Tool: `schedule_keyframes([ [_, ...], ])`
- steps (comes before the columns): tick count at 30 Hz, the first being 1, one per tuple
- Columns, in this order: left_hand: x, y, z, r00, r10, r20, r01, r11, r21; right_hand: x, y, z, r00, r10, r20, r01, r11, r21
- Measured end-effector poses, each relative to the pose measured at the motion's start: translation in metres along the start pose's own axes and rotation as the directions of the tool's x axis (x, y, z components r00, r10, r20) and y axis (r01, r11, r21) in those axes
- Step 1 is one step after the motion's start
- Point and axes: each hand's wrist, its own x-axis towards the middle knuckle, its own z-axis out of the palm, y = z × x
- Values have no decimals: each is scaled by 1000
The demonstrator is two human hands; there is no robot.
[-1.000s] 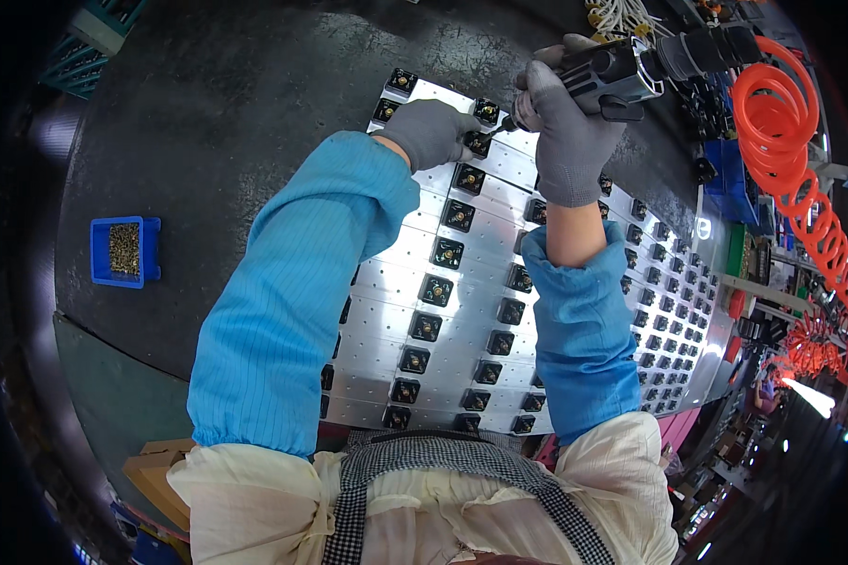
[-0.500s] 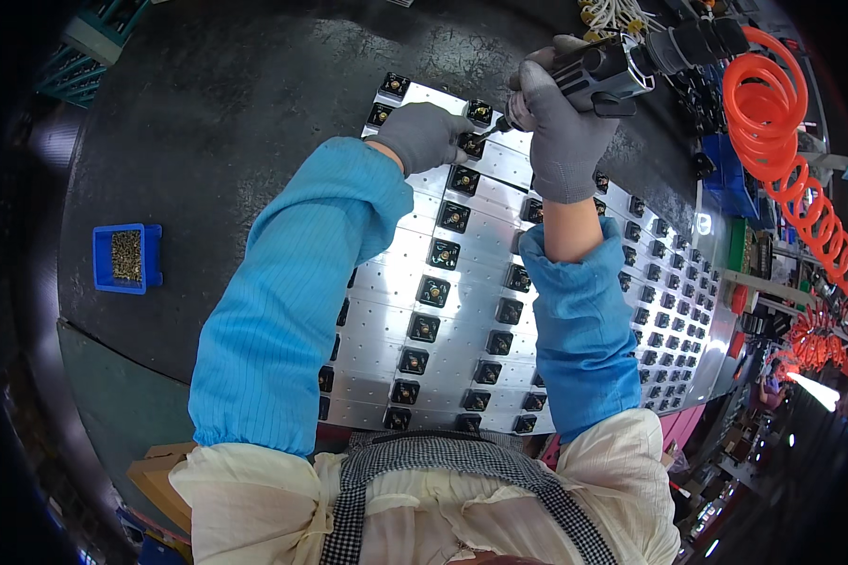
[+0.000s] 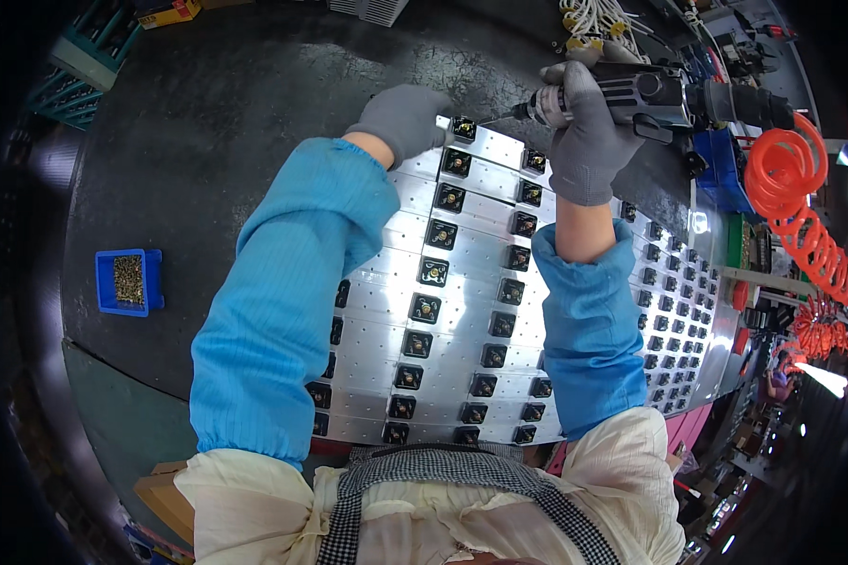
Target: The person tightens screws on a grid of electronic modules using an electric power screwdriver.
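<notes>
My right hand (image 3: 594, 141), in a grey glove, is wrapped round a black-and-silver air screwdriver (image 3: 643, 92). Its thin bit (image 3: 501, 120) points left, to the right of a black square part (image 3: 463, 129) at the far corner of the silver metal plates (image 3: 476, 226). I cannot tell whether the bit touches anything. My left hand (image 3: 403, 122), also gloved in grey, is beside that same part with curled fingers; whatever they pinch is hidden. Rows of similar black parts (image 3: 433, 272), with brass-coloured centres, sit along the plates.
A blue bin (image 3: 129, 282) of small brass-coloured screws stands on the dark table (image 3: 226, 113) at left. Orange coiled hose (image 3: 787, 174) hangs at right, near blue bins (image 3: 721, 169). White cables (image 3: 603, 21) lie at the far edge. More plates with black parts (image 3: 664, 301) extend right.
The screwdriver has drawn back to the right, its bit leaving the black part it was on. My left hand has shifted slightly left and away from me. The view has shifted a little.
</notes>
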Motion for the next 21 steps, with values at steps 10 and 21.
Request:
schedule_keyframes([
  [10, 34, 2, 18, 986, -49, 160, 33, 994, 105, 0, 22, -1, 997, 78, -30, -78, 997, 3],
  [21, 33, -7, 19, 975, 99, 199, -116, 991, 73, -9, 31, 1, 974, 181, 133, -186, 982, 27],
])
